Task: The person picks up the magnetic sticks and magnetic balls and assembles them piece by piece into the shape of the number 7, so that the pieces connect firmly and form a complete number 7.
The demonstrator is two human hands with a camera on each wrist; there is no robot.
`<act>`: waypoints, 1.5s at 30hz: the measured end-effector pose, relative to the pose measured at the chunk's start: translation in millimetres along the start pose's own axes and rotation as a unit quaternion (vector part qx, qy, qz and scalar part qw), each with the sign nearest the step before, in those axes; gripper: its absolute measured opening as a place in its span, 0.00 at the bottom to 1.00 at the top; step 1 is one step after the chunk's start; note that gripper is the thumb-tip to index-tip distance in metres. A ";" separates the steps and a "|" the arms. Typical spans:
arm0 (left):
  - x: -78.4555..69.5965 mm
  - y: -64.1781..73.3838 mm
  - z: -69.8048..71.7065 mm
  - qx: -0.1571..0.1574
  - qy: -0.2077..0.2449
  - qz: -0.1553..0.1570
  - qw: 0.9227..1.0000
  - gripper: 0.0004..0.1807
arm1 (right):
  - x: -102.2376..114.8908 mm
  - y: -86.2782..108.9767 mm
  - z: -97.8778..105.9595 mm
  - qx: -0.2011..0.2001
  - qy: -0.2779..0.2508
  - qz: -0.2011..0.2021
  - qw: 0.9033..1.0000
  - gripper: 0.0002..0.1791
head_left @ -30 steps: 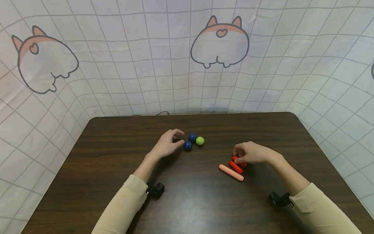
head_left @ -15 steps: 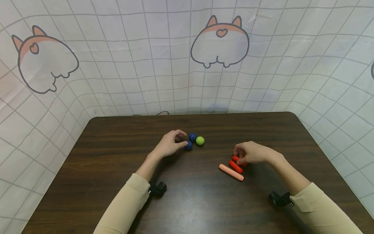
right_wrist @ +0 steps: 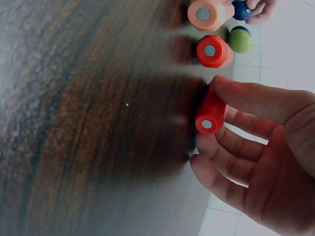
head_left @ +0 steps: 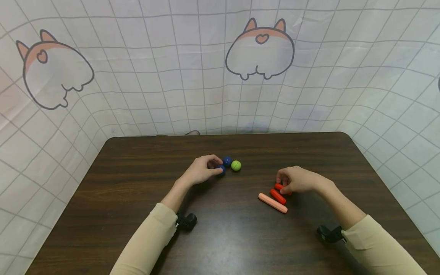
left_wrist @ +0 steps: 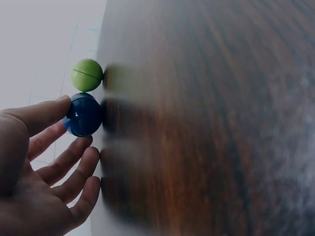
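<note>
My left hand point(head_left: 200, 171) pinches a glossy blue ball point(left_wrist: 84, 115) between thumb and index finger on the table. Right behind it are a second blue ball point(head_left: 227, 160) and a green ball point(head_left: 236, 165) with a groove round it. To the right, my right hand point(head_left: 300, 179) holds a short red stick point(right_wrist: 208, 115) between thumb and fingers; a round metal disc shows in its end. Beside that lies another short red stick point(head_left: 277, 196). A longer salmon-pink stick point(head_left: 272, 203) lies nearest me, roughly parallel to it.
Both hands work over a dark wood-grain table point(head_left: 220, 236) with rounded far corners. A white gridded curtain point(head_left: 192, 76) with cartoon prints hangs behind and along the sides. A thin dark cable point(head_left: 192, 133) shows at the far edge.
My left hand has moved slightly right, and its thumb and index finger have come round the near blue ball. The right hand stays at the short red stick, almost still.
</note>
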State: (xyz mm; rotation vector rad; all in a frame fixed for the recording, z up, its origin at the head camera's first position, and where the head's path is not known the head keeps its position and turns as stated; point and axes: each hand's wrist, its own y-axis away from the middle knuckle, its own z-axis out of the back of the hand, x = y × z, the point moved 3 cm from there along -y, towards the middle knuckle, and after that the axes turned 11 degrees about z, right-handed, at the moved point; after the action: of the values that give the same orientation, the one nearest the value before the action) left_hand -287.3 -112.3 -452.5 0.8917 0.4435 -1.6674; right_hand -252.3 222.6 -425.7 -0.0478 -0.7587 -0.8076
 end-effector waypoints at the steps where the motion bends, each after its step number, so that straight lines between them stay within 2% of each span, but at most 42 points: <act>1: 0.1 -0.1 -0.1 0.001 0.001 0.000 1.000 0.13 | 0.0 0.0 0.1 0.000 0.002 0.001 1.000 0.12; 14: -0.6 1.3 -0.6 0.014 -0.008 0.009 1.000 0.14 | -1.8 0.0 0.2 0.006 0.018 0.009 1.000 0.14; 26: -0.2 5.2 -1.9 0.020 -0.015 0.007 1.000 0.15 | -0.8 1.6 3.0 0.003 0.030 0.026 0.999 0.11; 36: 0.4 7.1 -1.1 0.023 -0.024 0.003 0.999 0.14 | -2.7 -0.9 8.9 -0.028 0.045 0.033 0.998 0.09; 45: 0.9 8.2 -0.7 0.034 -0.021 0.011 0.999 0.14 | -2.3 -3.2 10.9 -0.076 0.059 0.047 0.994 0.10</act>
State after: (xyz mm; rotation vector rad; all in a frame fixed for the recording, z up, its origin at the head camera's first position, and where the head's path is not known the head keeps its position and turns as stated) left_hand -279.5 -114.8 -452.3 0.9061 0.3496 -1.6858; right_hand -262.0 225.3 -419.9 -0.1694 -0.5775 -0.7692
